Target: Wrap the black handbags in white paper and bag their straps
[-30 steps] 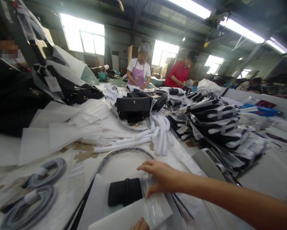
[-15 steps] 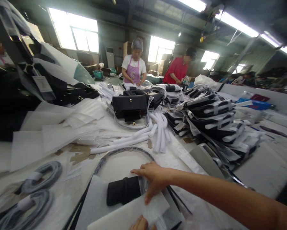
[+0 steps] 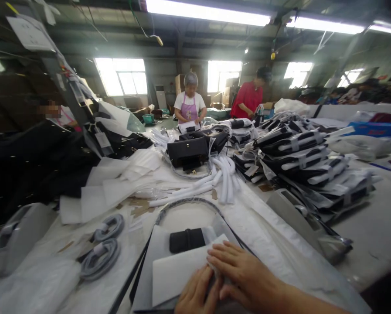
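Observation:
A black bag with a plastic-wrapped handle loop [image 3: 195, 201] lies in front of me, mostly under pale wrapping. On it rests a folded white foam sheet [image 3: 172, 272], and a black strap piece [image 3: 187, 240] shows beyond its far edge. My left hand [image 3: 198, 290] is at the sheet's near right part, fingers bent together over its edge, the thumb partly hidden. Right beside it, my right hand [image 3: 244, 270] lies with fingers stretched out over the sheet's right end. Both hands nearly touch; what lies beneath them is hidden.
Coiled wrapped straps [image 3: 100, 259] and loose foam sheets [image 3: 93, 200] lie left. White tubes [image 3: 226, 179] and a black handbag [image 3: 187, 152] lie ahead. Wrapped bags [image 3: 300, 152] are piled right, behind a grey tape dispenser [image 3: 300, 222]. Two co-workers stand across the table.
My right hand has come back toward me from the strap piece onto the foam sheet, beside my left hand. The left hand now shows more fully. The camera view has shifted.

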The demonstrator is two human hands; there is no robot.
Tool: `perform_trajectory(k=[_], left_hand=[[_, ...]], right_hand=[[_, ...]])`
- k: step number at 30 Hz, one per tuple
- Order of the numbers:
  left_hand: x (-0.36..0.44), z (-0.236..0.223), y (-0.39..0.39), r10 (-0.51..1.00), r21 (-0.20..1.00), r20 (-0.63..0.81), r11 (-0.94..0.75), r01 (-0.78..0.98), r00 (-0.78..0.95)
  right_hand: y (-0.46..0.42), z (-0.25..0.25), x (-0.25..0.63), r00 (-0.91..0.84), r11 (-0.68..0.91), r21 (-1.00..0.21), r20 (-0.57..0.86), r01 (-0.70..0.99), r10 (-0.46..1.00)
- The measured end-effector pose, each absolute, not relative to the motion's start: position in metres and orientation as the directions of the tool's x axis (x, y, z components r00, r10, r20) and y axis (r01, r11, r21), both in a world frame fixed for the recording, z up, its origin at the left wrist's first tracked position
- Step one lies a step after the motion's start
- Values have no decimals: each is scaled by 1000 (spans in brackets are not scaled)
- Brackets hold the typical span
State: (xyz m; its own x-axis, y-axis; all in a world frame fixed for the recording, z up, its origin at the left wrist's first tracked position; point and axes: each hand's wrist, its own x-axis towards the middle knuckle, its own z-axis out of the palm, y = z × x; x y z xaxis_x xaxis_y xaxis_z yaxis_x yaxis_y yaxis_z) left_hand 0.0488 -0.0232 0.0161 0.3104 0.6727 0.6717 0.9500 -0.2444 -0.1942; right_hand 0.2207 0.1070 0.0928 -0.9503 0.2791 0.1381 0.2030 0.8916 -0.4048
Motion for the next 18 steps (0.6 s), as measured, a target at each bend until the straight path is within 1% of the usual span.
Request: perform_trajectory(k=[3,5,7,10,11,13,14,16,18], left_hand=[[28,37,-33,632,-388,576,-347,854,518],[7,51,-45,658,-499,494,-322,805,569],[-15,64,-59,728,-578,419,-248,778,543],[-33,79,-70,780,-640,336,-223,736,528],[-34,82,-68,785,-633,320,-240,736,531],[-28,84,-60,808,-563,304,-276,779,505],[-24,83,-53,826,-503,305,-283,816,474],[-17,77,-41,857,-385,314,-278,880,408],[-15,67,-34,864,-336,331,-267,903,379]], right_hand=[[86,66,240,-942,971,-166,261,172,211],[85,50,242,-914,983,-28,365,179,177],[92,43,239,-894,984,36,423,175,144],[117,50,237,-909,994,28,407,106,86],[127,55,237,-922,997,15,382,74,62],[145,66,240,-943,999,-3,332,36,35],[151,71,242,-947,999,2,317,50,47],[152,78,243,-935,990,37,334,139,118],[138,81,242,-897,975,50,404,215,177]])
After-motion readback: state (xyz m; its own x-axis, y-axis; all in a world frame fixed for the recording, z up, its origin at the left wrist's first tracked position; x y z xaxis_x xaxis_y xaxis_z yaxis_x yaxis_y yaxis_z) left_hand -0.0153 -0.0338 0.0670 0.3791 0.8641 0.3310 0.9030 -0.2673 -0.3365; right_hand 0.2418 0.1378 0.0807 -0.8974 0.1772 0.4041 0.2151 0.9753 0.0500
